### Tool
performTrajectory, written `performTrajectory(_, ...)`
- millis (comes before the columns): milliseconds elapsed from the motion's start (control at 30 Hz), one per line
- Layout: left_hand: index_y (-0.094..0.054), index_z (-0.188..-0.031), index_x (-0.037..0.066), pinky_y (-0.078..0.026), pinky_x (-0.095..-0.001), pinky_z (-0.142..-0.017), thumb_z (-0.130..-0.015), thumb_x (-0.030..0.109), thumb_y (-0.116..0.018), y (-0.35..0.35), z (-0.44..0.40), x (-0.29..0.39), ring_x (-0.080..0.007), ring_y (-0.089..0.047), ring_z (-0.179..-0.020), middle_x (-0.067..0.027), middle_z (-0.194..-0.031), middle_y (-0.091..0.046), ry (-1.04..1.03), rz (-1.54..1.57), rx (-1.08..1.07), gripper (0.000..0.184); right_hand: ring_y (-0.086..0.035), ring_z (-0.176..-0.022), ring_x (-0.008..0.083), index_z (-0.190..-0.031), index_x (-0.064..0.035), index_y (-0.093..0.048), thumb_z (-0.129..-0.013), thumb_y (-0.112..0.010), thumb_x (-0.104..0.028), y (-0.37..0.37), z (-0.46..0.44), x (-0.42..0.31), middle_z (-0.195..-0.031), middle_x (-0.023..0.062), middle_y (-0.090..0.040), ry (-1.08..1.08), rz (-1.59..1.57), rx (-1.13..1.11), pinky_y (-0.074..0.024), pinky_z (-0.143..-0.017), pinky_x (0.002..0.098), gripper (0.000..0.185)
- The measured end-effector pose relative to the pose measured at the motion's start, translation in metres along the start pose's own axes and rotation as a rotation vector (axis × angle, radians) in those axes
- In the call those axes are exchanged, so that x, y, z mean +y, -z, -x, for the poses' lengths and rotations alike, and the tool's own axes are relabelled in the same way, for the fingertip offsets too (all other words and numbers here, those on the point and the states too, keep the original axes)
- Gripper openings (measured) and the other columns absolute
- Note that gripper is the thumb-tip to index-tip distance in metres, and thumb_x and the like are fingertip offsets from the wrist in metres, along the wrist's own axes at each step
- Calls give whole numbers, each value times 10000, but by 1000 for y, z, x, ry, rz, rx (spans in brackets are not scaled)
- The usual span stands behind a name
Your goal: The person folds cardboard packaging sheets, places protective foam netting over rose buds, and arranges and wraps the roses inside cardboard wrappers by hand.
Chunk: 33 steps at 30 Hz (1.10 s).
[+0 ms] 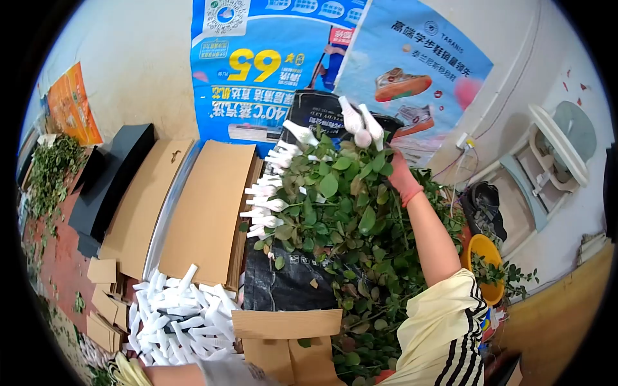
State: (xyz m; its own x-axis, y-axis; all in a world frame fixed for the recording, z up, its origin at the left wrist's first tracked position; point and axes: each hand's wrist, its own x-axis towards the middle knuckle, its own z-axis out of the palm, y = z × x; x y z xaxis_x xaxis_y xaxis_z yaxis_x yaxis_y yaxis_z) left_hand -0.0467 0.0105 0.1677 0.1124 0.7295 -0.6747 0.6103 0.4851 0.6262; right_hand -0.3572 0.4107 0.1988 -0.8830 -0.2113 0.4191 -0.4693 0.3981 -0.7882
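My right hand (402, 175), in a pink-orange glove, is closed at the right side of a leafy bunch (328, 186), its fingertips partly behind leaves. Beside it, flower buds in white sleeves (362, 127) stand up at the top of the bunch. More sleeved buds (265, 209) line the left side of the leaves, over a black plastic sheet (283, 286). Low at the left edge, my left hand (124, 371) shows only as a pale yellow glove, blurred and cut off; its fingers cannot be made out. A pile of loose white sleeves (183, 318) lies just above that forearm.
Cardboard sheets (206, 206) lean left of the bunch, beside a black block (112, 180). A cardboard piece (286, 323) lies in front. At the right are a yellow basket (484, 257) and a white high chair (560, 145). Posters cover the wall behind.
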Motion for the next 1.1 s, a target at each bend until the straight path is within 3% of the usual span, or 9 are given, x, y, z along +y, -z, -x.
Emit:
performTrajectory(167, -439, -1279, 3, -449, -313, -811, -816, 488, -643, 85, -16, -53, -150, -508, -926, -56, -972, -539, -543, 568, 898, 701, -573, -989, 150, -1215, -8, -510, -850, -584, -79, -7, 29, -60, -1135, 58, -602, -144, -340, -22, -452, -898, 299, 379)
performTrajectory(300, -56, -1429, -13, -409, -355, -955, -793, 431, -675, 178, -43, -82, -247, -472, -1148, -158, -1270, -449, -355, 991, 1331, 992, -554, -993, 111, -1224, -29, -518, -821, -633, -41, -9, 52, -88, -1143, 47, -599, -125, -163, -39, -448, -890, 276, 420)
performTrajectory(467, -417, -1259, 11, -442, -308, -941, -911, 251, -576, 238, -67, -54, -168, -528, -1052, -81, -1150, -549, -1146, 1373, 1184, 452, -529, -1092, 155, -1222, -42, -529, -798, -668, -95, -25, 79, -91, -1206, 69, -564, -145, -251, -137, -415, -961, 324, 450)
performTrajectory(567, -513, -1168, 33, -476, -259, -756, -923, 271, -561, 254, -83, -56, -91, -552, -895, -28, -1033, -576, -1002, 1265, 1340, 345, -379, -1266, 316, -1293, -43, -447, -801, -647, -218, -33, 91, -48, -1357, 167, -401, 280, 726, -101, -314, -1048, 394, 560)
performTrajectory(700, -530, -1144, 30, -447, -266, -736, -949, 360, -487, 248, -76, -38, -107, -545, -829, -22, -957, -587, -762, 535, 1642, 386, -507, -1111, 343, -1352, -29, -337, -765, -689, -244, -35, 97, -63, -1228, 163, -533, 148, 590, -142, -375, -960, 409, 718)
performTrajectory(800, -394, -1331, 14, -344, -405, -992, -797, 70, -506, 251, -61, -23, -379, -446, -1166, -213, -1271, -467, -506, -147, 1689, 548, -494, -1105, 348, -1314, -31, -385, -754, -672, -215, -37, 107, -62, -1213, 180, -523, 247, 773, -30, -368, -958, 417, 656)
performTrajectory(1000, -308, -1386, 7, -318, -385, -1040, -896, 272, -521, 256, -49, 21, -289, -387, -1274, -171, -1389, -376, -860, 697, 1304, 596, -487, -1096, 337, -1073, -68, -573, -759, -616, -203, -2, 120, -88, -1110, 147, -568, 248, 1169, 83, -365, -950, 443, 345)
performTrajectory(1033, -235, -1420, 15, -270, -377, -1080, -906, 439, -490, 253, -55, 13, -270, -303, -1330, -158, -1449, -281, -760, 366, 1545, 714, -509, -1075, 317, -1062, -98, -587, -772, -587, -209, 21, 111, -103, -1116, 112, -573, 384, 930, 165, -353, -976, 446, 310)
performTrajectory(1100, -235, -1403, -23, -217, -346, -1106, -855, 451, -578, 228, -51, 14, -283, -282, -1343, -205, -1438, -301, -600, 392, 1483, 802, -549, -1052, 283, -1039, -80, -609, -736, -574, -160, 102, 119, -108, -1034, 79, -626, 443, 1764, 185, -400, -970, 408, 315)
